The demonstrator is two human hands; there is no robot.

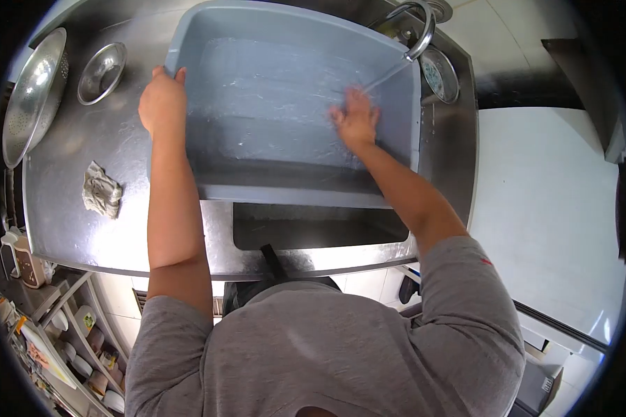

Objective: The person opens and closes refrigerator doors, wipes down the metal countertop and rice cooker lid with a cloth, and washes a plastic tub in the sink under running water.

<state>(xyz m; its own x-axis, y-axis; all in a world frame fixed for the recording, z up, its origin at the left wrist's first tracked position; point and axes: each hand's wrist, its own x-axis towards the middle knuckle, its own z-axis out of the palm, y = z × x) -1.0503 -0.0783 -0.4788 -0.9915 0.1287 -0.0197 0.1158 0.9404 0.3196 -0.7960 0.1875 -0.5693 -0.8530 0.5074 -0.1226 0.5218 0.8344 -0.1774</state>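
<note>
A large grey plastic tub (295, 193) lies across the steel sink, with shallow rippled water over its bottom. My left hand (164, 101) is closed on the tub's left rim, its thumb showing along the edge. Inside the tub, toward its right side, my right hand (355, 118) is open with the fingers spread, slightly smeared by motion. A thin stream of water falls near it from the curved faucet (424, 35) at the top right corner. Whether my right palm touches the tub's bottom, I cannot tell.
On the steel counter (62, 222) at left are a colander (35, 101), a small metal bowl (101, 74) and a crumpled cloth (102, 190). Another metal bowl (439, 75) stands beneath the faucet. Part of the sink basin (320, 226) shows in front. A white surface (542, 208) lies right.
</note>
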